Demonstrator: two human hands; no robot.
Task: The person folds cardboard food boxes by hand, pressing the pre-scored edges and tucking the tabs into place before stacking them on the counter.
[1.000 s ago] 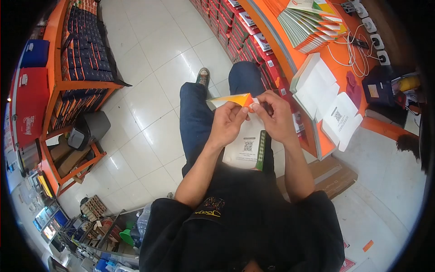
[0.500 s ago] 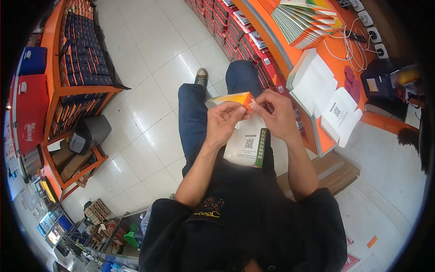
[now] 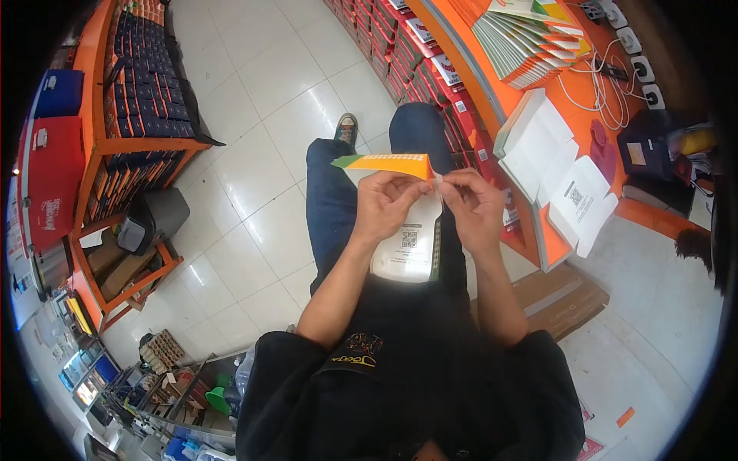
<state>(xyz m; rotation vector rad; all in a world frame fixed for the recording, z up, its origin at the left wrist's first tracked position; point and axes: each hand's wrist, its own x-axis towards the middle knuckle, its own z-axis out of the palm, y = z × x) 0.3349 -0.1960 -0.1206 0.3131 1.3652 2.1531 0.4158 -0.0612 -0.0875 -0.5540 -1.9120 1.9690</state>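
A partly folded carton box (image 3: 406, 257) with a white inside, a printed QR code and an orange-and-green outer side lies over my lap. Its orange side wall (image 3: 392, 164) stands up at the far end. My left hand (image 3: 388, 201) pinches that wall near its right corner, thumb and fingers closed on the card. At the same corner, the fingertips of my right hand (image 3: 470, 203) grip a small white flap. The fingers hide part of the corner fold.
On the orange counter (image 3: 538, 257) at the right lie an unfolded white carton (image 3: 578, 196), a stack of flat cartons (image 3: 526, 42), white cables (image 3: 607, 96) and a pink cloth (image 3: 602, 144). Shelves of dark boxes (image 3: 150, 100) stand left. A cardboard box (image 3: 557, 300) rests beside me.
The carton has turned slightly, so more of its orange side wall shows. Both hands stay at the same corner, and my right hand has shifted a little to the right.
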